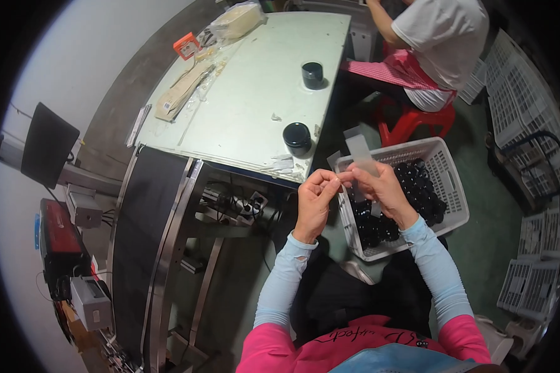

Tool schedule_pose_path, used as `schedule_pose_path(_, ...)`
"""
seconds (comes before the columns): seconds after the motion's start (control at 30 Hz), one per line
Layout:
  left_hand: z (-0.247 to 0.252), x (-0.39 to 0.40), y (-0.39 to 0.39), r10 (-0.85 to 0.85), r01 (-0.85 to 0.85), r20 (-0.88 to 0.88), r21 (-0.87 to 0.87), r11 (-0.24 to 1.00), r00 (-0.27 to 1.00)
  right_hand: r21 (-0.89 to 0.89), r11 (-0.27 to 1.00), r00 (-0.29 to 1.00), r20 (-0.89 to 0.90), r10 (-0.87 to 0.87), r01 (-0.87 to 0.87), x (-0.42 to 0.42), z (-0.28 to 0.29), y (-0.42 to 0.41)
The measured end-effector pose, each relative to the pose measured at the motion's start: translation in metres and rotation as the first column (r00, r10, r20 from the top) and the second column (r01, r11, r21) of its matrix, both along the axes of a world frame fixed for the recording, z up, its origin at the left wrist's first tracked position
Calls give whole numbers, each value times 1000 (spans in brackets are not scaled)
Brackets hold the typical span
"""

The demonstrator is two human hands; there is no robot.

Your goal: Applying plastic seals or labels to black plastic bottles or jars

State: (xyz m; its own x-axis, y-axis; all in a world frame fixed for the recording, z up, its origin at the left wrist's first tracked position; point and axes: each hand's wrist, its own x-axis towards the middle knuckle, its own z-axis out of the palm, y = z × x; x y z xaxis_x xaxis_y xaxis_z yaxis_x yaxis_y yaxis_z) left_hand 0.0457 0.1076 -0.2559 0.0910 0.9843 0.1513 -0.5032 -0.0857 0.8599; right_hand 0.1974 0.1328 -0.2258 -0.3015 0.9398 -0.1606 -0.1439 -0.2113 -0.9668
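Note:
My right hand [382, 189] holds translucent plastic film strips [357, 145], which stick out above and below its fingers. Close against it, my left hand [316, 198] has thumb and forefinger pinched together, touching the right fingertips. A small film end [334, 159] shows just beyond that pinch; the fingers partly hide where it is gripped. Below both hands is a white plastic crate [456, 198] holding many glossy black round pieces [415, 191]. On the table [242, 102], a black lidded jar [297, 139] stands near the corner, and another black jar [312, 75] with a clear film band around it stands farther back.
A belt conveyor [144, 233] runs along the left, beside a monitor [51, 144]. Packaging [182, 93], an orange box [186, 45] and a bagged tub [238, 21] lie along the table's far side. Another person [441, 42] sits on a red stool [417, 122]. White crates [522, 88] stand at right.

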Motion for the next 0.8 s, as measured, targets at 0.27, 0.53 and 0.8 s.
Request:
schedule_pose_path(0.27,-36,-41,46,64,54,461,-240,969,885,2,999,997,73,-35,35,-31,-31,75)
schedule_pose_path(0.53,-42,-69,118,216,-164,158,-290,943,964,498,864,738,553,-386,79,-66,-58,149)
schedule_pose_path(0.8,-47,-80,116,436,-374,108,-357,856,894,345,938,654,720,-232,-47,-86,-51,176)
